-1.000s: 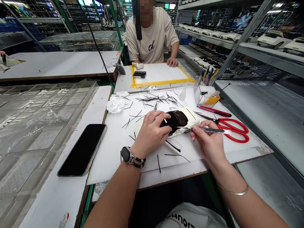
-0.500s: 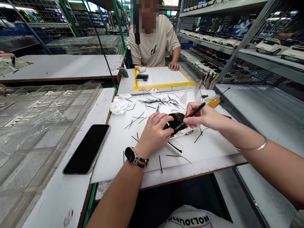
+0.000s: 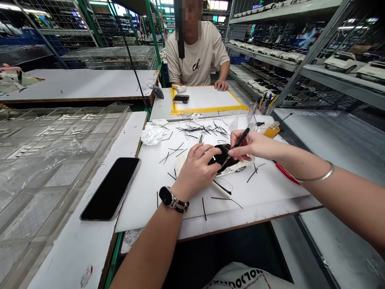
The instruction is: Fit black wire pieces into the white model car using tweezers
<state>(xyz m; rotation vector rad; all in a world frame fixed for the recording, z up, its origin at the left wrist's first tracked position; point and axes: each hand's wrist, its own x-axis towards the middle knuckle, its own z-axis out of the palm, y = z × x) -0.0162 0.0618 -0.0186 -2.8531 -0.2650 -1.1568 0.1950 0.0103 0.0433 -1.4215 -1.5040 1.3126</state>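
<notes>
Well back from the front edge of the tabletop, my right grip pinches black tweezers; left grip clasps white model car.

One head-worn camera is looking forward and down over the table. It is framing the left hand and right hand near mid-frame at close range. The bottom edge is cutting the left forearm, the right edge the right forearm. It is also covering a person farther off, beyond the table, and racks at the right.
</notes>
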